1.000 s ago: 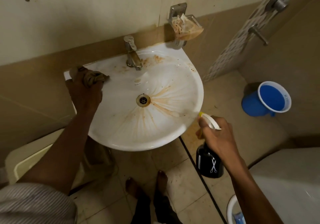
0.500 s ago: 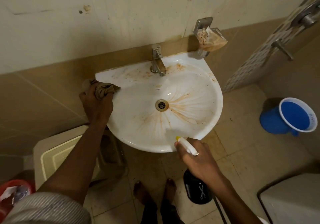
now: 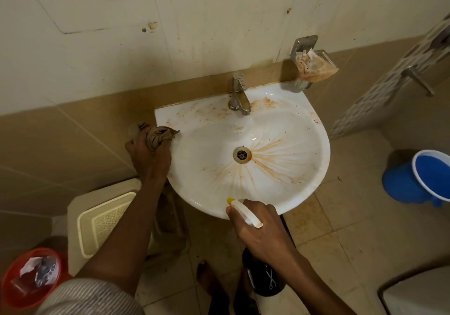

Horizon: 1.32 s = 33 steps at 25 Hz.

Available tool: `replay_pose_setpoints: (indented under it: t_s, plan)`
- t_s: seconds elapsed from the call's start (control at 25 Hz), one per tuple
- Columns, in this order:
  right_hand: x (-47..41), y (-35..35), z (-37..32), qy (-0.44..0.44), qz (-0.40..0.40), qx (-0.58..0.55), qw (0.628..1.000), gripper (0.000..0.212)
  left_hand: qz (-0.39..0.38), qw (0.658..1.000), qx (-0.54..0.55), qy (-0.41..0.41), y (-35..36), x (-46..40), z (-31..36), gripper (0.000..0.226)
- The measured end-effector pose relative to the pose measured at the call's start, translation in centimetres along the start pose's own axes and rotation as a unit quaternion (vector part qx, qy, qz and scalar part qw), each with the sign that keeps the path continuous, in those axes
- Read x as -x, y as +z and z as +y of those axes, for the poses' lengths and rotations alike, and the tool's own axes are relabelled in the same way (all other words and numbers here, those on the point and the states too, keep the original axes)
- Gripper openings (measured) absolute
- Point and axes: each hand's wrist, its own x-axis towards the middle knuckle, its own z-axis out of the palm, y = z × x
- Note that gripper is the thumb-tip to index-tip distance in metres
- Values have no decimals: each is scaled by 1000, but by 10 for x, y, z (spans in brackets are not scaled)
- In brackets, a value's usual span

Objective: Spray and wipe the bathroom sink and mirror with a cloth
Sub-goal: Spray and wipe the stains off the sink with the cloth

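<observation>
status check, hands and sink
Left hand grips bunched brown cloth at rim. Right hand holds black spray bottle. White sink stained. Nothing blocking.

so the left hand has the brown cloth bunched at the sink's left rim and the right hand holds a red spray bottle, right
Not quite: the head view shows the spray bottle in the right hand is black with a white, yellow-tipped trigger head, not red. The left hand does bunch the brown cloth at the white sink's left rim.
</observation>
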Motion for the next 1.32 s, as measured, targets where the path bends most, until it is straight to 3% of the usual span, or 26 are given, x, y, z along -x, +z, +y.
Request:
replay_pose_setpoints:
  t_s: [0.2, 0.44, 0.68, 0.96, 1.32]
  plan:
    - [-5, -4, 0, 31, 16, 10, 999, 47, 5, 1000, 2, -6, 2, 0, 0, 49]
    - [0, -19, 12, 126, 40, -18, 991, 31, -3, 1000, 4, -4, 8, -2, 3, 50]
    - [11, -38, 24, 109, 45, 14, 993, 41, -15, 1000, 13, 1, 20, -4, 7, 51]
    - [23, -69, 52, 178, 117, 1, 977, 40, -26, 999, 25, -1, 31, -7, -3, 53]
    - [10, -108, 74, 155, 240, 15, 958, 41, -51, 999, 11, -1, 39, -14, -24, 50]
